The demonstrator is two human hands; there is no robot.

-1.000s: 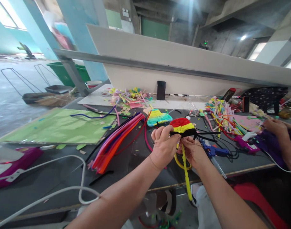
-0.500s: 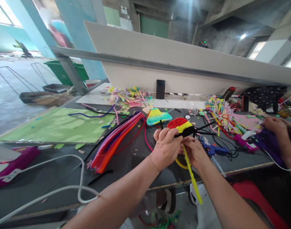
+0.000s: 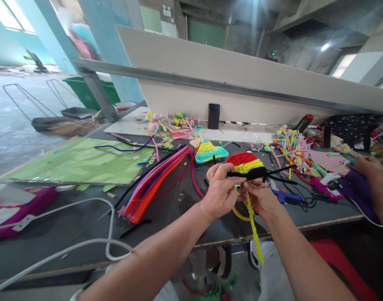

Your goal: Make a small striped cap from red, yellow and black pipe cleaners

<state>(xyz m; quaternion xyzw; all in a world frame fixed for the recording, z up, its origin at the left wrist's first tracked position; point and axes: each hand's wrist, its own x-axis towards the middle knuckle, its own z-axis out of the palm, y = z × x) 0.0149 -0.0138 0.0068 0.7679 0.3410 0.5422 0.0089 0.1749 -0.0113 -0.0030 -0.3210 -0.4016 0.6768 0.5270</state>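
A fuzzy piece striped red, yellow and black (image 3: 246, 164) is held above the table's front part. My left hand (image 3: 221, 190) is closed on its left, lower edge, fingers over the black stripe. Just beneath the piece, my right hand (image 3: 258, 195) pinches at its underside, beside a yellow pipe cleaner (image 3: 253, 228) that hangs down past the table edge. Black stems (image 3: 282, 170) stick out from the piece's right end. Behind my left hand lies a yellow and turquoise fuzzy piece (image 3: 211, 152).
Bundled pink, purple and orange pipe cleaners (image 3: 158, 182) and a green sheet (image 3: 75, 161) lie left. A blue glue gun (image 3: 287, 196) with cables is right. A phone (image 3: 214, 116) stands behind. Another person's hand (image 3: 370, 169) is at far right. A white cable (image 3: 111, 225) crosses front left.
The striped piece is lifted slightly and tipped so more of its striped face shows. My left fingers have shifted along its black edge. The view has moved a little.
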